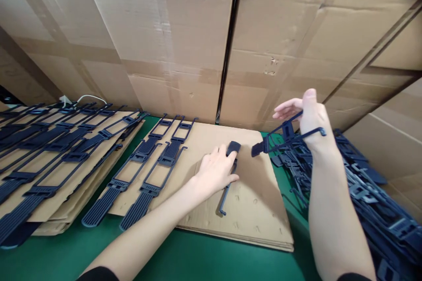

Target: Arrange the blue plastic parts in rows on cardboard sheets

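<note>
My left hand (214,169) lies over a dark blue plastic bracket (227,197) on the cardboard, its fingers bent around the middle of the part. The ribbed pad end shows past my fingertips, and a hooked arm sticks out below my thumb. At the right, my right hand (311,118) holds up another dark blue bracket (277,140), with its flat end pointing left and a hooked arm crossing in front of the wrist. Where the fingers grip it is partly hidden. Two matching brackets (153,189) lie side by side to the left of my left hand.
Stacked cardboard sheets (260,219) lie on the green table (211,254). A second cardboard stack (62,217) at the left bears rows of the same brackets. A loose heap of brackets (365,189) lies at the right. Large taped cartons (184,44) wall off the back.
</note>
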Demonstrator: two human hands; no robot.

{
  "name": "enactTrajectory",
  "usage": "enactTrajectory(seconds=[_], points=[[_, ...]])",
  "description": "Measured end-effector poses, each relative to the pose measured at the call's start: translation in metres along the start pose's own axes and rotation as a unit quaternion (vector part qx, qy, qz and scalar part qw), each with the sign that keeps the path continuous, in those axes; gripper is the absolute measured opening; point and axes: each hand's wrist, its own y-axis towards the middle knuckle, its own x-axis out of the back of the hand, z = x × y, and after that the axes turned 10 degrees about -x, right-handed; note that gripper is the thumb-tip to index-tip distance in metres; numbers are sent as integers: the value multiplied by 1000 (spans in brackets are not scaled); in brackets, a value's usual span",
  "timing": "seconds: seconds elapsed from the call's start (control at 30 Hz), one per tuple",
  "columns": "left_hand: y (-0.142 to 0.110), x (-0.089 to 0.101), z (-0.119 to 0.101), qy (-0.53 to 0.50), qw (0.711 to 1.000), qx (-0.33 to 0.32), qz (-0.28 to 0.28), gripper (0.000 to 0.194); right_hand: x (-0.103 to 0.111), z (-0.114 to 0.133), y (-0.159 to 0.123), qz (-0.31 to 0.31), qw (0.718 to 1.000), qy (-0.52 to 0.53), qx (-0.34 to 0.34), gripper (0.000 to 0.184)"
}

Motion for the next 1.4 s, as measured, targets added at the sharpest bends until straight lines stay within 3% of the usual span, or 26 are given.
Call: enactTrajectory(seconds=[0.13, 0.23, 0.3, 0.43, 0.5, 0.57, 0.73, 0.87, 1.0, 1.23, 1.4], points=[[0, 4, 12, -1, 999, 13, 44, 66, 2, 5, -5, -63, 997, 15, -36, 72], [1, 10, 27, -30, 994, -76, 75, 61, 0, 7, -6, -72, 997, 24, -34, 71], [1, 13, 33, -33, 989, -131, 62, 62, 1, 7, -5, -99, 995, 25, -5, 72], [1, 14, 26, -10, 992, -128, 14, 42, 6, 7, -4, -170, 984, 23, 41, 72], [1, 10, 18, -42, 988, -141, 41, 34, 9, 9, -5, -188, 981, 13, 45, 69], [0, 6, 12, -66, 983, -153, 81, 45, 11, 12, -7, -191, 981, 4, 42, 65], [-1, 2, 13, -60, 980, -142, 126, 53, 8, 16, -11, -115, 993, -24, -30, 60], [0, 2, 21, -38, 985, -99, 136, 56, -2, 1, -6, 22, 994, -95, -45, 52], [2, -1, 30, -18, 990, -59, 126, 54, -12, -14, -2, 137, 975, -153, -80, 46], [6, -2, 40, 24, 993, 15, 114, 58, -17, -17, 0, 188, 949, -242, -75, 39], [4, 3, 41, 22, 990, 35, 133, 59, -23, -49, 16, 168, 874, -439, -120, 32]])
